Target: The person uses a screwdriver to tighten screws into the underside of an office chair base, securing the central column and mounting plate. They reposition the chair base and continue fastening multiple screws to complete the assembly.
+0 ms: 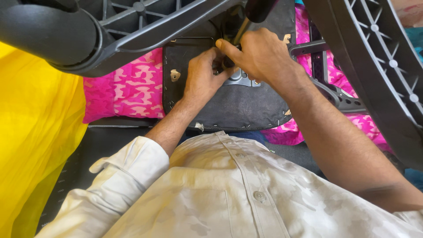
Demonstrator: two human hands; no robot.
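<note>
Fastening step on the underside of the black fabric-covered chair seat base (238,105), which lies upside down in front of me on the pink camouflage-patterned cloth (128,90). My right hand (260,55) is wrapped closed around the metal shaft of a black-handled screwdriver (255,11), tip pointing down toward the grey metal mounting plate (242,79) at the seat's middle. My left hand (202,75) sits just left of it, fingers curled in at the plate and touching the right hand. I cannot tell whether that grip has a screw or is only steadying the plate; the fingertips are hidden.

Judged from this, the screw is being driven or seated, and the tip contact itself is out of sight. The next move calls for keeping the shaft upright over the hole and the left fingers clear of the tip.

A black plastic ribbed chair part (379,57) looms at the far right, a black rounded armrest (48,35) at the far left. Yellow cloth (35,132) lies on the left.

Containers: none in view, no loose screws or box visible.
</note>
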